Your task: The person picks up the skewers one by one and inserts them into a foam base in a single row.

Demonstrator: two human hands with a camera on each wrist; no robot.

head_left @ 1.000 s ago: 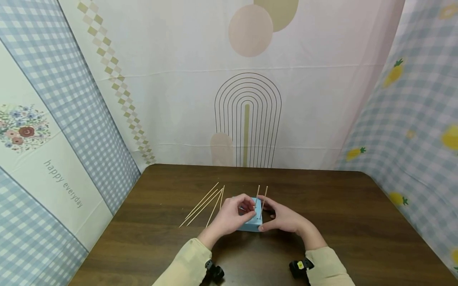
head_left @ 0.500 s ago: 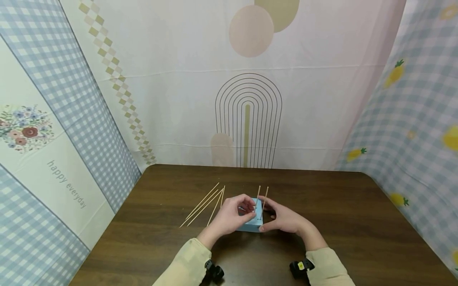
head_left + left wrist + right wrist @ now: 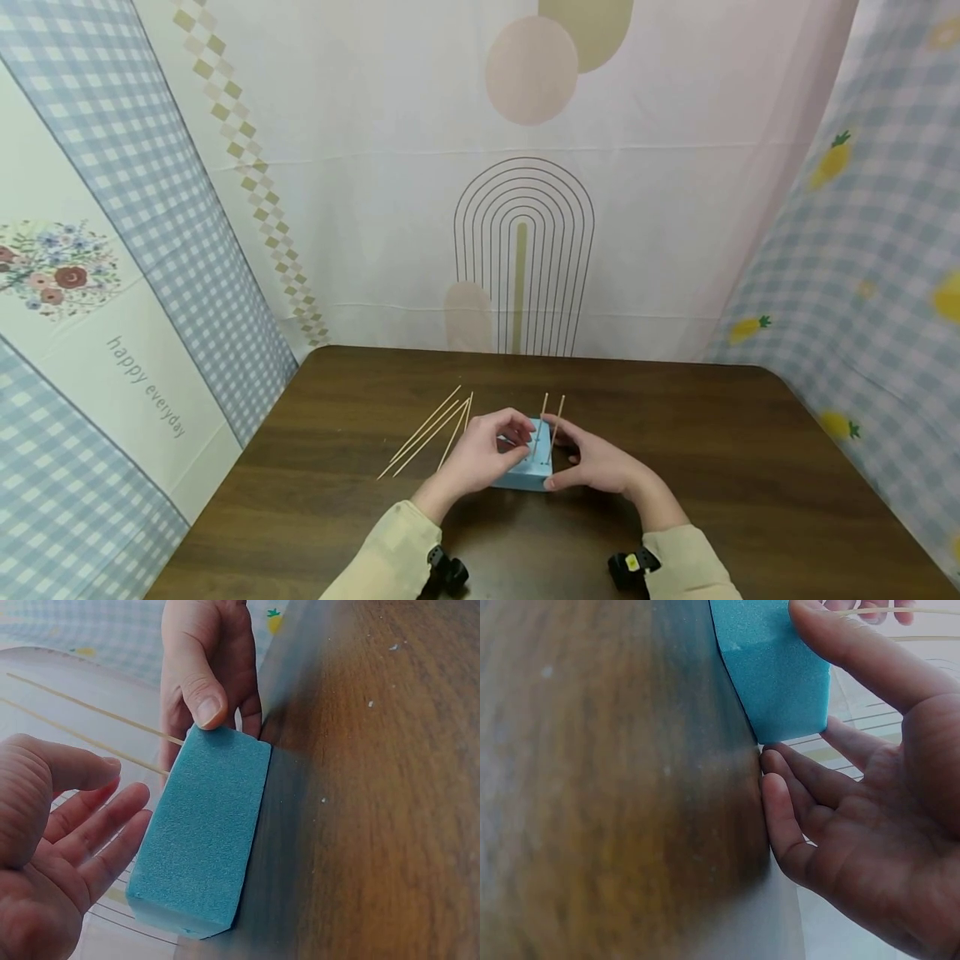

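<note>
A light blue foam block [image 3: 522, 481] rests on the table. Two thin wooden sticks stand up from its top near the right end, a left stick [image 3: 542, 415] and a right stick [image 3: 558, 419]. My right hand [image 3: 596, 461] grips that end of the block [image 3: 776, 690], thumb on the near side and fingers at the end and behind. Over the block's left part hovers my left hand [image 3: 489, 447], its fingers loosely bent beside the left stick. In the left wrist view, a gap shows between left thumb and fingers, with nothing held, and both sticks pass beyond them.
Several loose wooden sticks [image 3: 424, 425] lie on the brown table [image 3: 337, 450], left of the block. A patterned cloth [image 3: 375, 233] hangs behind the table's far edge, with checked cloths at both sides. Small pale crumbs dot the tabletop in the left wrist view.
The left hand has drawn slightly left from the left stick, whose lower part now shows. The right hand keeps its grip on the block. The head view has shifted a little.
</note>
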